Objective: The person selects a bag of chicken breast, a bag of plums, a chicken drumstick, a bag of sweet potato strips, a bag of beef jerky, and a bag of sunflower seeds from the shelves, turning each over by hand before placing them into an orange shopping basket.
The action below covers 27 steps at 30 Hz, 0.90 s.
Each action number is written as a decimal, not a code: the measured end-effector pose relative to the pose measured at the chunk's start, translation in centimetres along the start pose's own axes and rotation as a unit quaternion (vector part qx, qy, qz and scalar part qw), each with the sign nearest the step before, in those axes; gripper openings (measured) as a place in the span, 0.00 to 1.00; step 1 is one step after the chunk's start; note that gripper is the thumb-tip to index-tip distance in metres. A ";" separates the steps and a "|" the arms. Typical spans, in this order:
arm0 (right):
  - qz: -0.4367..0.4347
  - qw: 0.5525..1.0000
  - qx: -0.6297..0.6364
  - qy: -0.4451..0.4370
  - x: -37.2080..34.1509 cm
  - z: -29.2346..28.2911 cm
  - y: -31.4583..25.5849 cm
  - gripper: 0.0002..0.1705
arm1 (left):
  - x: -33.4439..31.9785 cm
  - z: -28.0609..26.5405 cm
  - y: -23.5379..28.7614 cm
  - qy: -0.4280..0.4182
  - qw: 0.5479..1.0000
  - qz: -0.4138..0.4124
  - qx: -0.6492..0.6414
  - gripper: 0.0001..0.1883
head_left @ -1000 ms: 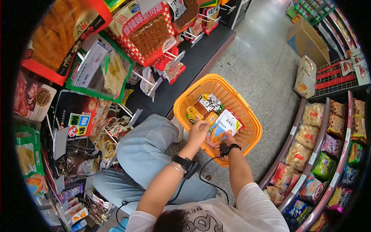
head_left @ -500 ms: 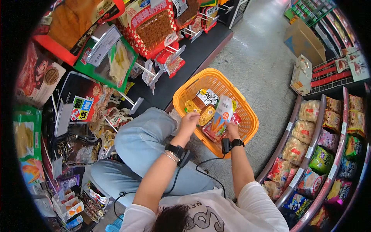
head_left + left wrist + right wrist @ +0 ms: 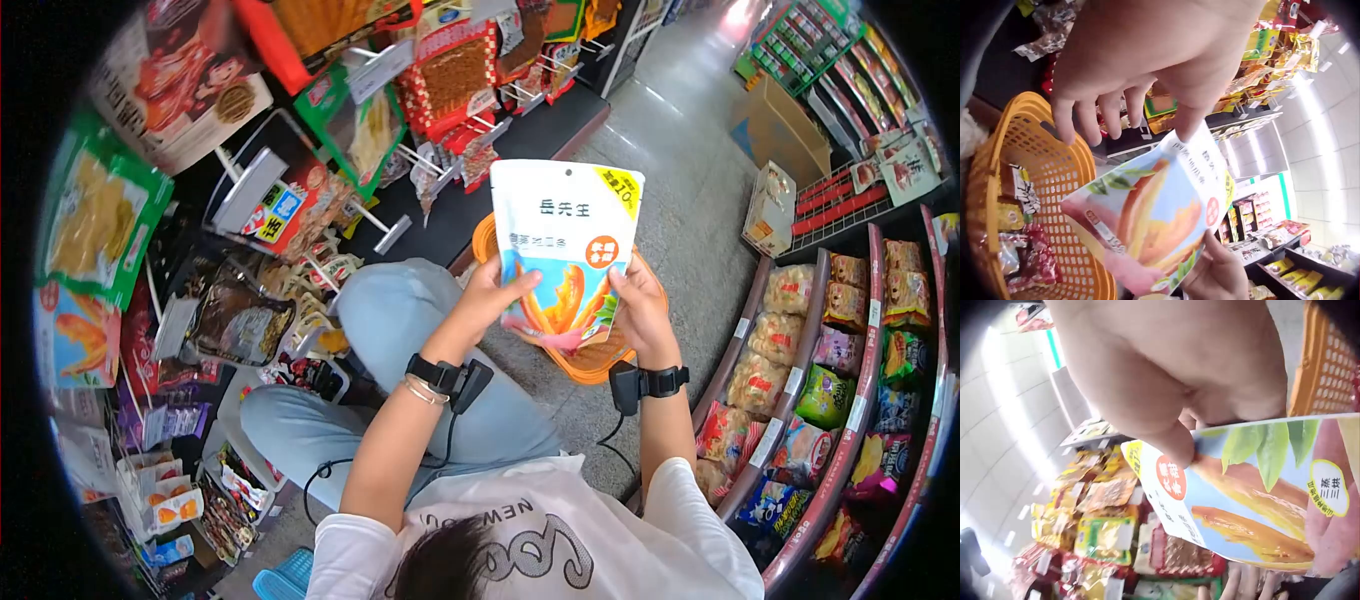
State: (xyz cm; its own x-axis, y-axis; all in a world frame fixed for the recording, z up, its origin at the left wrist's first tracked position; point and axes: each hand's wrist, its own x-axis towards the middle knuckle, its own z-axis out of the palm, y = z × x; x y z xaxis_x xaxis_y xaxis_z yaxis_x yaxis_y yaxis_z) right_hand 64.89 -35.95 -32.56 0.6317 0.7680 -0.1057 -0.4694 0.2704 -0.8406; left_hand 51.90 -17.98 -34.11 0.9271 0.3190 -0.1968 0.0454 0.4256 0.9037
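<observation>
A white and blue pouch of dried sweet potato strips [image 3: 565, 255] is up in front of the person, over the basket, printed face toward the head camera. The right hand [image 3: 645, 312] pinches its right edge, thumb on the front and fingers behind. At the opposite edge is the left hand [image 3: 492, 298], thumb overlapping the front in the head view. In the left wrist view the left hand's fingers [image 3: 1088, 122] are relaxed and spread beside the pouch. Below, the orange basket [image 3: 1088, 169] holds several snack packs, among them a red pack [image 3: 1038, 256].
Hanging snack packs fill the rack on the left, with price tags [image 3: 380, 72] jutting out. A curved shelf of bagged snacks [image 3: 780, 335] runs along the right. Behind the basket lies the grey aisle floor [image 3: 665, 150], with a cardboard box [image 3: 785, 125] farther back.
The pouch has come up out of the basket toward the head camera, turned upright with its printed front showing. Both hands have risen; the left has moved from above the basket to the pouch's left edge.
</observation>
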 end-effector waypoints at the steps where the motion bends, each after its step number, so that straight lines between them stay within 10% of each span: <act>1: 0.000 1.000 0.007 -0.026 0.0 1.5 0.1 0.13 | -1.0 -0.2 0.7 -0.008 1.000 -0.005 -0.002 0.23; 17: 0.107 0.967 -0.150 -0.179 -1.3 16.6 6.4 0.25 | -15.5 -7.4 6.1 0.243 0.964 0.110 0.011 0.16; 27: 0.079 0.979 -0.143 -0.119 -2.3 17.9 9.4 0.23 | -14.4 -8.8 4.6 0.328 0.890 0.231 0.217 0.34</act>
State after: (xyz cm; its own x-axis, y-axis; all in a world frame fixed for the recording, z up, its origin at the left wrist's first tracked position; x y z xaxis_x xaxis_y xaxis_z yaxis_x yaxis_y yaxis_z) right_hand 48.00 -24.75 -30.68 0.3877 0.9099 -0.1476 -0.3359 -0.0096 -0.9418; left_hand 35.48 -13.19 -30.42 0.4743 0.8612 0.1827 -0.0121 -0.2011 0.9795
